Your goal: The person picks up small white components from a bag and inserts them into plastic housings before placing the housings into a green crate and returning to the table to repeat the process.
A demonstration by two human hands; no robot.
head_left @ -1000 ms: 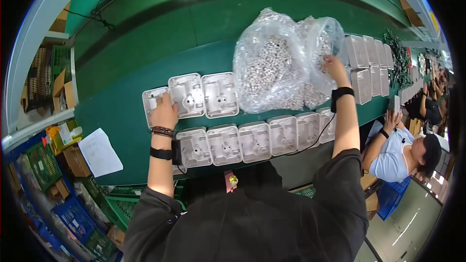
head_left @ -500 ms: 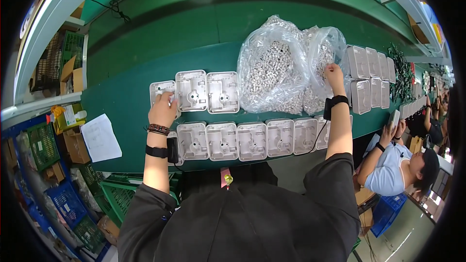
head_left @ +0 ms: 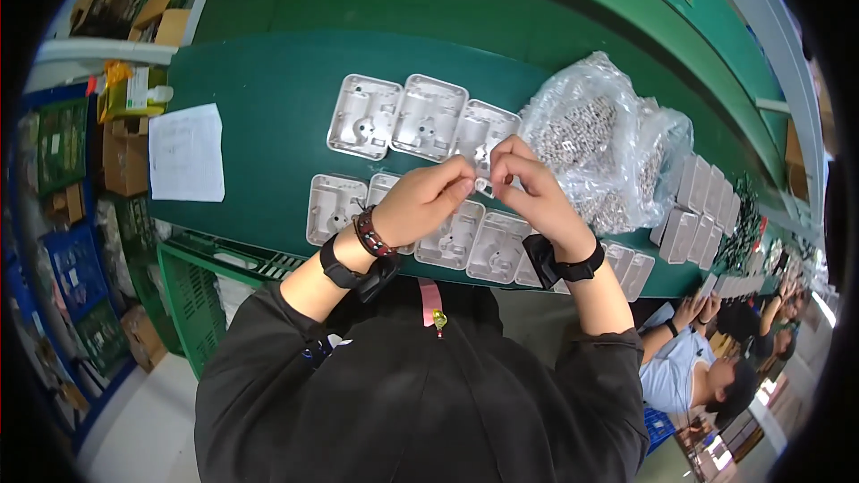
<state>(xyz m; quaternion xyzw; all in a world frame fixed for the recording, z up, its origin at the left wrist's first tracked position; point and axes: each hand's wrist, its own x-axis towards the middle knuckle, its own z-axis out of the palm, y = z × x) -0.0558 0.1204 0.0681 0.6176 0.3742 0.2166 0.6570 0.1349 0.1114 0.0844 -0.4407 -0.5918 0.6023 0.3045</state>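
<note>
My left hand (head_left: 428, 200) and my right hand (head_left: 535, 195) are close together above the two rows of white plastic housings. The fingers of both are pinched. A small white part (head_left: 484, 187) shows at the fingertips of my right hand, close to my left thumb. What my left fingers hold, if anything, is hidden. Behind the hands stands an open housing (head_left: 488, 125), partly covered by them. Two more housings, one of them an open tray-like shell (head_left: 365, 112), stand to its left. Nearer me runs another row, with a housing (head_left: 333, 206) at its left end.
Clear plastic bags (head_left: 582, 130) of small whitish parts lie right of the housings. Stacked housings (head_left: 696, 188) and dark green pieces (head_left: 744, 215) are farther right. A paper sheet (head_left: 186, 152) lies on the left of the green table (head_left: 259, 80). A co-worker (head_left: 684, 353) sits at the right.
My right hand has come left from the bag, and my left hand has moved right from the leftmost housing. They now meet over the housings. The view has turned.
</note>
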